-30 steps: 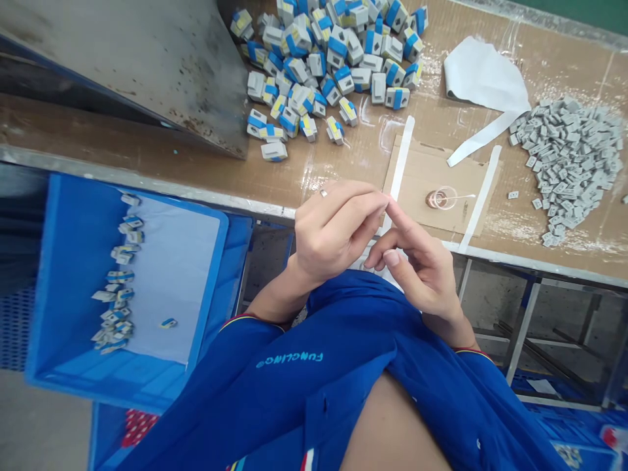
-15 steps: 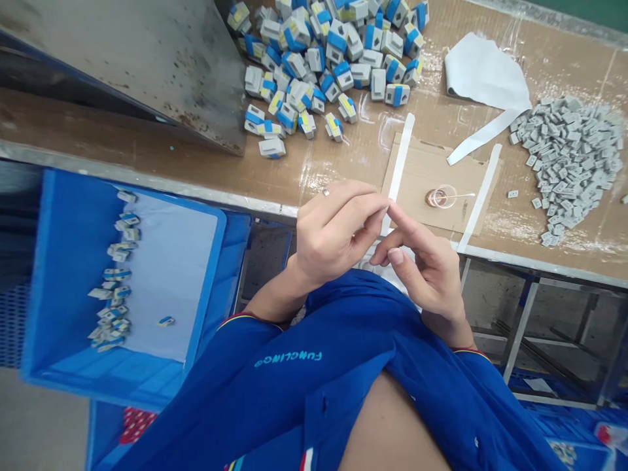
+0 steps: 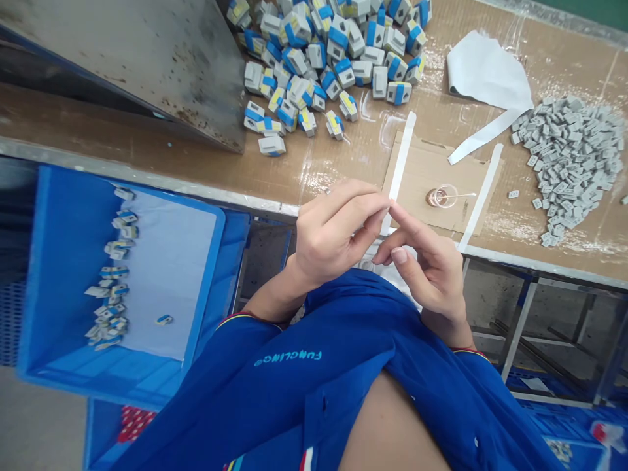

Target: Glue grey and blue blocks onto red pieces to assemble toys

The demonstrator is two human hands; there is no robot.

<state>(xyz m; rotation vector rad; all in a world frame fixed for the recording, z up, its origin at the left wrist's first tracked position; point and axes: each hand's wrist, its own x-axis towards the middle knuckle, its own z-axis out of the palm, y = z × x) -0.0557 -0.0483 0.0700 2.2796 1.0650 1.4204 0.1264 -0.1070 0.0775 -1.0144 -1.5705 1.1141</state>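
My left hand (image 3: pixel 333 226), with a ring on one finger, is bent over in front of my body near the table's front edge. Its thumb and fingers come together in a pinch at the tip of my right index finger. Whatever may lie in that pinch is hidden or too small to make out. My right hand (image 3: pixel 426 268) is half spread: the index finger points toward the left fingertips, the thumb stands apart, and the other fingers curl loosely. Just beyond the hands, a small clear cup (image 3: pixel 443 196) with a thin white stick across it sits on a cardboard sheet (image 3: pixel 417 163).
White strips (image 3: pixel 402 157) edge the cardboard. Grey-white blocks with blue and yellow bands (image 3: pixel 314 78) are heaped at the back. Small grey pieces (image 3: pixel 579 163) form a pile at right, near a white sheet (image 3: pixel 485 69). A blue bin (image 3: pixel 219 242) and a metal box (image 3: pixel 186 72) stand at left.
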